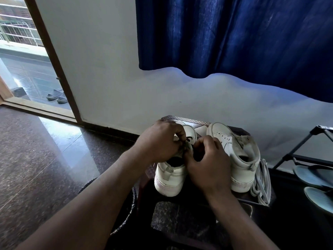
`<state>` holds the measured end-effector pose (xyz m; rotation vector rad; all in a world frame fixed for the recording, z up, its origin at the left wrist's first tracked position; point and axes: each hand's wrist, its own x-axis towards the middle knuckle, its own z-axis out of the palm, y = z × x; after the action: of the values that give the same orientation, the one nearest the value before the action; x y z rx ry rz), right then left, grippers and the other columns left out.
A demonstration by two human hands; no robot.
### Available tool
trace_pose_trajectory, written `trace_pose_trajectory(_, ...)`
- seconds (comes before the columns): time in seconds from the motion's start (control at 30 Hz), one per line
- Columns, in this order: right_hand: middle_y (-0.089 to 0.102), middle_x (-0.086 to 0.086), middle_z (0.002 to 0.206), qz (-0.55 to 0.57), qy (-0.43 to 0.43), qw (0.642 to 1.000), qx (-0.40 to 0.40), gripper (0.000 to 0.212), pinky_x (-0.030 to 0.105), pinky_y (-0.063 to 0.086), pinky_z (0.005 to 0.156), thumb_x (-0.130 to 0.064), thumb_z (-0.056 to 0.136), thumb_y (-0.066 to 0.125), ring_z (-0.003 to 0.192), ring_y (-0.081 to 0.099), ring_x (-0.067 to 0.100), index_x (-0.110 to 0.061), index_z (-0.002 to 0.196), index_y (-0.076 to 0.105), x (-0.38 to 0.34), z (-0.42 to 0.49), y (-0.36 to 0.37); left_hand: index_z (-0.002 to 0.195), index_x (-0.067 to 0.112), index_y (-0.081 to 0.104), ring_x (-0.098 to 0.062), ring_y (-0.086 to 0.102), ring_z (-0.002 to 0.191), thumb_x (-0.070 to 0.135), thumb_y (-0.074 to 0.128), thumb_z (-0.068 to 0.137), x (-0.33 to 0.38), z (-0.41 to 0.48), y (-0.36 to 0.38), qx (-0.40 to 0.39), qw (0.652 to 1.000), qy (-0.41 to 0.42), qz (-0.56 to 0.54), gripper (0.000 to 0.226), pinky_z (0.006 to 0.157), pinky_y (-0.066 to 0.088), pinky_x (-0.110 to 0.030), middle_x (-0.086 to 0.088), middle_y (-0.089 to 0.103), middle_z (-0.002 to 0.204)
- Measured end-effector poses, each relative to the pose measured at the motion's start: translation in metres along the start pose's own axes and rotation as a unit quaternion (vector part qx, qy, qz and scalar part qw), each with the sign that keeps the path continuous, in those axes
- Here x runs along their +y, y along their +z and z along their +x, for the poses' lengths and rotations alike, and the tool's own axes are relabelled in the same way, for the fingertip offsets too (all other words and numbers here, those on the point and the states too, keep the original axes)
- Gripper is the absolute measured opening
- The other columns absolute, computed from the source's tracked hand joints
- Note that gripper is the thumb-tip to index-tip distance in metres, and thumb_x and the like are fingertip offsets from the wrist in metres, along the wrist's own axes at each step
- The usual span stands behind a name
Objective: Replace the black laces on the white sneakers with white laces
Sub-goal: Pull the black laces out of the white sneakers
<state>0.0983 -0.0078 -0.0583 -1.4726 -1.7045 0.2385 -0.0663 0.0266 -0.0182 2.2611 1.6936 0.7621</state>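
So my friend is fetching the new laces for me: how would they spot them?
Under the blue curtain, a dark table holds two white sneakers. The white laces lie bunched at its right edge, beside the right sneaker, away from the left sneaker gripped by the left hand and right hand. They are flat strips, unlike the sandals on the rack further right.

Daylight from doorway [27, 56]; floor [59, 138] glare; wide-angle edge bending.

You are working in a home's entryway: a blue curtain [234, 33] is hanging over the wall [108, 69] beyond your fingers [180, 131], an open doorway [54, 56] with sandals [54, 95] is showing far to their left, and a shoe rack [310, 158] is holding slippers [313, 175] to their right.
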Motion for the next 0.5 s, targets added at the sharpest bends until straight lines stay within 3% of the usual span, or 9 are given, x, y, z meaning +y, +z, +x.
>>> trace_pose_trajectory(0.1, 0.062, -0.009, 0.086, -0.026, -0.01, 1.0, -0.003, 0.027, 0.039, 0.053, 0.069, -0.054, 0.087, 0.062, 0.078, 0.061, 0.02, -0.027, 0.087, 0.058, 0.002, 0.005, -0.004, 0.097, 0.033, 0.069, -0.005, 0.033, 0.093, 0.031, 0.067, 0.089, -0.001, 0.0, 0.007, 0.001, 0.999, 0.011, 0.048, 0.009, 0.082, 0.049, -0.03, 0.014, 0.067, 0.104)
trace_pose_trajectory(0.2, 0.07, -0.008, 0.083, -0.023, 0.005, 1.0, -0.004, 0.026, 0.041, 0.054, 0.066, -0.051, 0.09, 0.07, 0.076, 0.066, 0.022, -0.026, 0.092, 0.06, 0.004, 0.008, -0.008, 0.085, 0.029, 0.06, -0.016, 0.049, 0.095, 0.026, 0.062, 0.086, 0.003, 0.0, 0.012, 0.019, 0.999, 0.031, 0.028, 0.004, 0.083, 0.052, -0.04, 0.012, 0.065, 0.095)
trace_pose_trajectory(0.3, 0.072, -0.006, 0.082, -0.025, 0.017, 1.0, -0.004, 0.018, 0.04, 0.054, 0.066, -0.04, 0.088, 0.072, 0.076, 0.068, 0.023, -0.026, 0.094, 0.061, 0.006, 0.013, -0.01, 0.085, 0.024, 0.059, -0.017, 0.052, 0.092, 0.012, 0.061, 0.087, 0.009, -0.002, 0.014, 0.042, 0.998, -0.011, -0.044, 0.013, 0.076, 0.047, -0.037, 0.005, 0.067, 0.086)
trace_pose_trajectory(0.37, 0.07, -0.007, 0.078, -0.024, 0.029, 0.999, -0.001, 0.016, 0.038, 0.054, 0.066, -0.034, 0.087, 0.073, 0.073, 0.067, 0.021, -0.025, 0.094, 0.061, 0.009, 0.017, -0.011, 0.084, 0.021, 0.059, -0.011, 0.052, 0.081, 0.005, 0.061, 0.087, 0.011, -0.001, 0.016, 0.07, 0.992, -0.029, -0.097, 0.017, 0.067, 0.044, -0.027, 0.005, 0.064, 0.079)
trace_pose_trajectory(0.43, 0.069, -0.007, 0.077, -0.021, 0.036, 0.999, 0.002, 0.017, 0.037, 0.053, 0.066, -0.033, 0.087, 0.074, 0.071, 0.065, 0.019, -0.024, 0.093, 0.061, 0.013, 0.02, -0.014, 0.085, 0.02, 0.058, -0.007, 0.053, 0.078, 0.001, 0.063, 0.087, 0.012, 0.001, 0.018, 0.081, 0.987, -0.038, -0.137, 0.019, 0.061, 0.038, -0.019, 0.011, 0.061, 0.076)
trace_pose_trajectory(0.5, 0.07, -0.008, 0.079, -0.022, 0.034, 0.999, 0.002, 0.019, 0.037, 0.052, 0.066, -0.037, 0.089, 0.074, 0.072, 0.066, 0.019, -0.025, 0.093, 0.061, 0.015, 0.02, -0.015, 0.09, 0.017, 0.057, -0.006, 0.049, 0.08, 0.004, 0.064, 0.09, 0.015, 0.002, 0.019, 0.08, 0.986, -0.034, -0.143, 0.015, 0.063, 0.035, -0.021, 0.013, 0.06, 0.077)
